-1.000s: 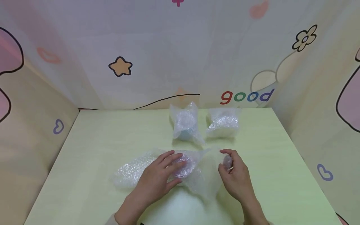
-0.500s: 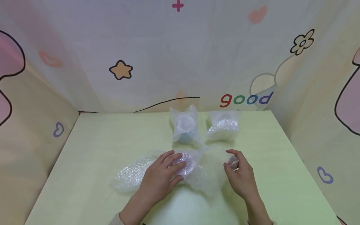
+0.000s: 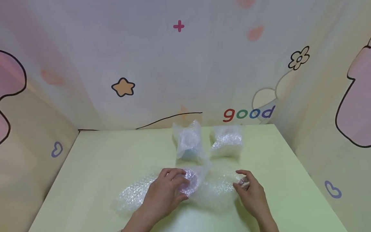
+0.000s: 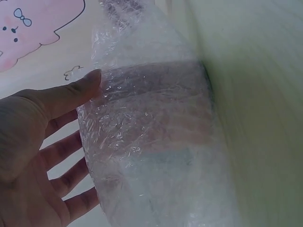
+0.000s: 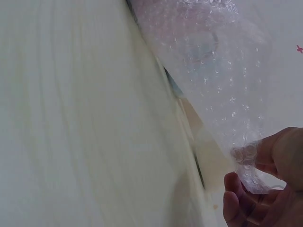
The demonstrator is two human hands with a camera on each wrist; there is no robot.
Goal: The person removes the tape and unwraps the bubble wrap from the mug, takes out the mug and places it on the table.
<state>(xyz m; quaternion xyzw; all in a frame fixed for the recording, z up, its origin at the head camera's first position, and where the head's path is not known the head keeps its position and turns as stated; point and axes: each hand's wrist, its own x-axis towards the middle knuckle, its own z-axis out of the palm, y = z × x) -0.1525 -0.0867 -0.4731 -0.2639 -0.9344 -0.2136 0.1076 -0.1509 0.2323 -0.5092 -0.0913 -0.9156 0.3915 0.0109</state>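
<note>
A bubble-wrapped cylinder with a pinkish round end [image 3: 192, 182] lies at the front middle of the table in the head view. My left hand [image 3: 163, 193] grips it, thumb on the near side and fingers spread along the far side. Through the wrap, grey, pink and pale blue areas [image 4: 156, 113] show in the left wrist view. A loose sheet of bubble wrap [image 3: 218, 188] stretches from the cylinder toward the right. Its gathered far end is pinched between thumb and fingers of my right hand [image 3: 253, 195]. More bubble wrap [image 3: 133, 193] trails out left, partly behind my left wrist.
Two smaller bubble-wrapped packages stand at the back: one with a bluish base [image 3: 189, 143] and a whitish one [image 3: 227, 141] to its right. The pale green table [image 3: 101, 154] is enclosed by a printed cloth [image 3: 156, 71] at the back and sides.
My right hand has moved right, drawing the sheet of bubble wrap out wider and flatter. My left hand keeps its grip on the cylinder. The head view has tilted upward.
</note>
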